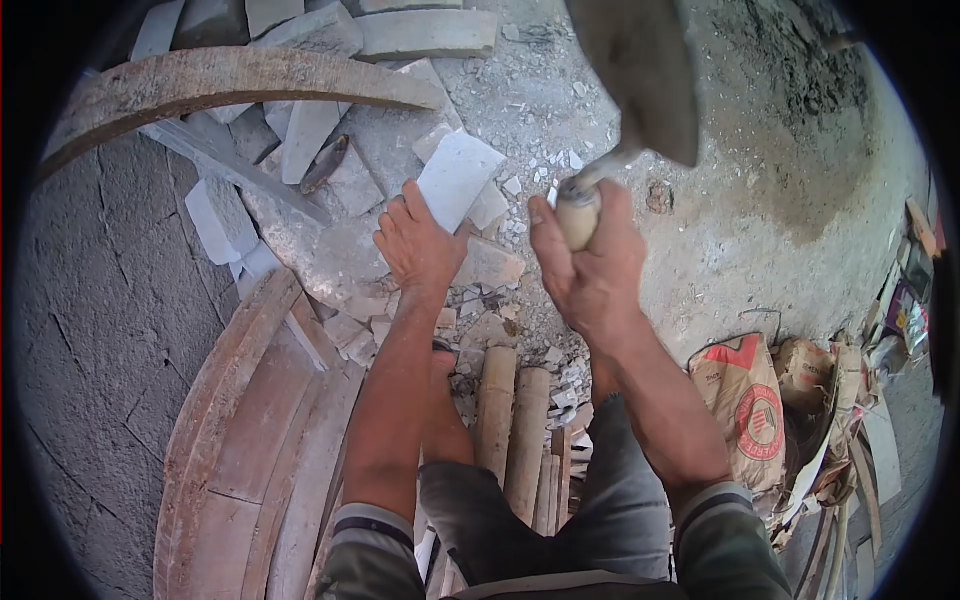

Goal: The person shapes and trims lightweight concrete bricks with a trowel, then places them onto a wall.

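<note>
My left hand (422, 243) is closed on the lower end of a flat white tile piece (460, 178), which tilts up and to the right above the rubble. In my right hand (592, 260) is a trowel (640, 75), gripped by its pale round handle with the fingers wrapped about it. The trowel's grey blade points up and away, raised over the floor and cut off by the top of the view. A gap separates the blade from the tile piece. White chips (540, 165) lie on the ground between and beyond my hands.
A curved wooden beam (250, 75) and broken slabs (425, 33) lie at upper left. Curved boards (250, 430) stand at lower left, beside a block wall (90, 330). Bamboo poles (497, 410) lie between my legs. Torn paper sacks (740, 400) are at right.
</note>
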A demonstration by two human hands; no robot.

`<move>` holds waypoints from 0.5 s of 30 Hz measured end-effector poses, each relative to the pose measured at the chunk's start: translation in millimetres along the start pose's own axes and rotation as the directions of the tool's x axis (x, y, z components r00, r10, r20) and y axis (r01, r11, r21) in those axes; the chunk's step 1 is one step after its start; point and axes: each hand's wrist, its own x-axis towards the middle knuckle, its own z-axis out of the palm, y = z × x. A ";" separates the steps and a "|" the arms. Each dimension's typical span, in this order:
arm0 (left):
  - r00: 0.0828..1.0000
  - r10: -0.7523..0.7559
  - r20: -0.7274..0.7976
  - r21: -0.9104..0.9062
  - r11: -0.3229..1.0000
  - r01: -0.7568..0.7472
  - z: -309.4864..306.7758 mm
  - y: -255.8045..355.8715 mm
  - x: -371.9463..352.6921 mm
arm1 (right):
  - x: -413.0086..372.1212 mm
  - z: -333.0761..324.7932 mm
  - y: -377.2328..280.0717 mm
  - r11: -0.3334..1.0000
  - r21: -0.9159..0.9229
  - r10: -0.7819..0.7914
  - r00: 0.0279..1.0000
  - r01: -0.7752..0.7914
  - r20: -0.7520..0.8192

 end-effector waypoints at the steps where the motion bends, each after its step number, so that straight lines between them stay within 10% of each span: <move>1: 1.000 -0.001 0.009 0.003 1.000 0.001 -1.2 2.3 -3.5 | -3.8 13.5 17.7 0.997 -0.077 -0.015 1.000 0.016 0.020; 5: 1.000 -0.005 -0.015 0.021 1.000 0.005 4.5 5.8 -0.8 | 20.4 -6.0 22.9 0.942 -0.333 0.188 0.879 -0.036 0.437; 8: 1.000 0.012 -0.020 -0.006 1.000 -0.012 7.8 -3.5 -11.9 | 15.2 -34.1 -23.8 0.985 -0.115 0.158 0.941 -0.128 0.300; 11: 0.995 0.051 -0.084 0.027 0.998 -0.049 7.3 -3.6 -14.5 | 4.1 -7.5 -9.6 0.994 0.084 -0.047 0.979 0.065 -0.200; 13: 0.996 0.028 -0.079 0.039 0.999 -0.025 6.5 1.2 -14.6 | 7.1 11.2 27.9 0.937 -0.344 0.204 0.886 -0.055 0.416; 15: 0.997 0.059 -0.046 0.053 0.997 -0.056 4.5 2.6 -16.6 | 2.9 -1.8 32.5 0.938 -0.335 0.233 0.882 -0.092 0.409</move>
